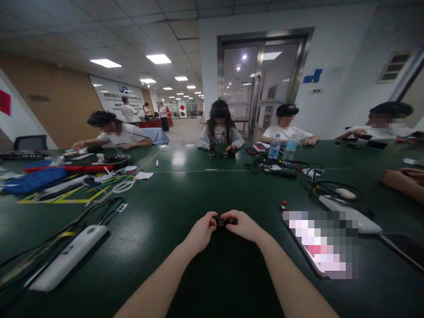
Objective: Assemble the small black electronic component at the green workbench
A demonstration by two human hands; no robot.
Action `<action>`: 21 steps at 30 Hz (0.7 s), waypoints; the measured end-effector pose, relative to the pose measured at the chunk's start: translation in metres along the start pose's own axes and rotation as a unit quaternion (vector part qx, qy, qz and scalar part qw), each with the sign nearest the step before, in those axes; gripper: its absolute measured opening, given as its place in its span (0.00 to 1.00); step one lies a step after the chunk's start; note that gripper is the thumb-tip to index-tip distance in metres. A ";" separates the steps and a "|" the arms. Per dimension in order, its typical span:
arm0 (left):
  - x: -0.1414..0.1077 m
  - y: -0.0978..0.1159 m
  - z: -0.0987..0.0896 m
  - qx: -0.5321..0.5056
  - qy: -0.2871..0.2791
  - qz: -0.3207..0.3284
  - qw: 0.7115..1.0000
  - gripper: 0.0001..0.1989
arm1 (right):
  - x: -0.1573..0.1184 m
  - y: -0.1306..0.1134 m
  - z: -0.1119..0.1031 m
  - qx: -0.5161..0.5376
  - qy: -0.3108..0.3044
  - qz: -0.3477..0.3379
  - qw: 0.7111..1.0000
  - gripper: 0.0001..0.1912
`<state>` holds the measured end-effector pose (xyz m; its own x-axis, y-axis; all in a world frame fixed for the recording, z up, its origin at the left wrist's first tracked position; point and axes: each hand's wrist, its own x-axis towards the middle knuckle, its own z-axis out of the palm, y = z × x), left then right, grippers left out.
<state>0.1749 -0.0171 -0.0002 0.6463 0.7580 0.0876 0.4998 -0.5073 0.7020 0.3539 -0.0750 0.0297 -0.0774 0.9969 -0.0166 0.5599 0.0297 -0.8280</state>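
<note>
Both of my hands meet over the dark green table (159, 229), close in front of me. Between them is a small black object (221, 223) with a lighter patch in its middle; its exact kind is too small to make out. My left hand (202, 230) pinches its left end with thumb and fingers. On the other end, the fingers of my right hand (243, 225) are closed. Parts of the object are hidden behind my fingertips.
A phone (308, 247) with a lit screen lies right of my hands. White power strips (71, 258) with cables lie left and right. Two water bottles (274, 146) stand farther back. A blue tray (36, 180) is at far left. Several people in headsets sit around the table.
</note>
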 end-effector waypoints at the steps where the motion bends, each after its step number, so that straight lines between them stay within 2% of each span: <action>1: 0.001 -0.001 0.000 -0.003 -0.001 0.002 1.000 0.19 | 0.000 -0.001 0.001 -0.018 -0.003 -0.013 1.000 0.17; 21: 0.000 0.004 -0.008 -0.016 -0.033 -0.015 0.999 0.19 | 0.003 -0.002 0.008 -0.090 -0.004 -0.070 0.993 0.12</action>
<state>0.1724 -0.0154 0.0085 0.6677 0.7441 0.0200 0.5019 -0.4699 0.7261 0.3455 -0.0724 0.0266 -0.1718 0.9814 0.0860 0.6815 0.1814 -0.7089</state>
